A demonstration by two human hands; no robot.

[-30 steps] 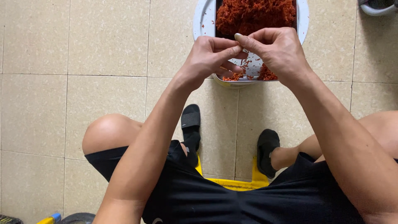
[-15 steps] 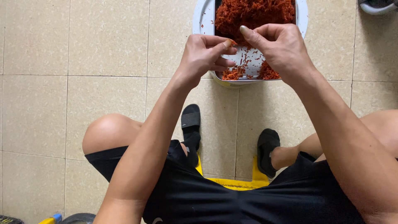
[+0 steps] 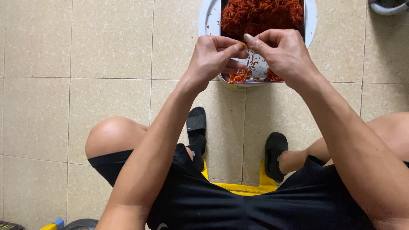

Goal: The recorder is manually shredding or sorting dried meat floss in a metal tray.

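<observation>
Head view: left hand (image 3: 213, 55) and right hand (image 3: 283, 53) meet thumb to thumb, fingers curled, pinching a small red strand (image 3: 244, 44); its axis is too small to tell. Heaped red shreds (image 3: 260, 15) fill the metal tray (image 3: 260, 68) at twelve o'clock, on a tiled floor (image 3: 85, 64).

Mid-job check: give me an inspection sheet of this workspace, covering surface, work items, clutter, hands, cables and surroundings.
Surface: beige tiled floor with visible grout lines.
Work items: metal tray set on a round white basin; tray holds a heap of red-orange shreds at the far end and a thin scatter at the near end.
Clutter: a few loose shreds on the tray's bare metal; nothing seen on the tiles near it.
Hands: left hand and right hand meet over the tray, fingertips pinching a small bit of shreds between them.
Cables: nothing seen.
Surroundings: yellow stool under the seated person, black slippers, part of a grey container at top right, a yellow-and-blue object at the bottom left edge.
</observation>
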